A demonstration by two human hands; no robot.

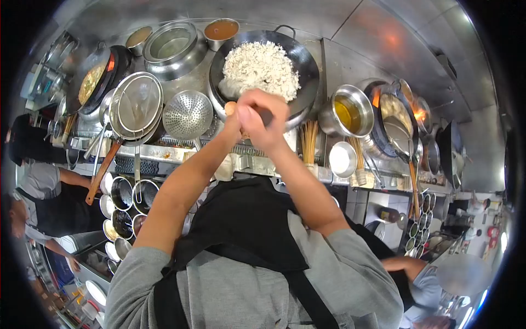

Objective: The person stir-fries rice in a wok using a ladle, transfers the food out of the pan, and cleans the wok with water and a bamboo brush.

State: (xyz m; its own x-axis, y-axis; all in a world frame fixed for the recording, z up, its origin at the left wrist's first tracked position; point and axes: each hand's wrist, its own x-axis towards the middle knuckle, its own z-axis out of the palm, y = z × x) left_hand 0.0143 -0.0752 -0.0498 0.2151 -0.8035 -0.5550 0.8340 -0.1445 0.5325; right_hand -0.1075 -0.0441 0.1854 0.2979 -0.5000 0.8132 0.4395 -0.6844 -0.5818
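Note:
A black wok point(309, 71) holds a mound of white, clumpy food that looks like rice point(260, 66). Over the wok's near rim, my right hand point(266, 118) is curled closed, with a dark piece showing beside its fingers. My left hand point(239, 122) is close against it, partly covered. A light brown rounded tip point(230, 108) sticks out by the left hand, perhaps a handle's end. A smooth greyish shape lies blurred at the food's near left edge. What either hand grips is hidden.
Left of the wok are a perforated ladle point(188, 115), a mesh strainer point(137, 104) and a lidless steel pot point(171, 44). A steel pot of oil point(348, 112) stands right. Flames rise around another wok point(394, 112). Other people work at both sides.

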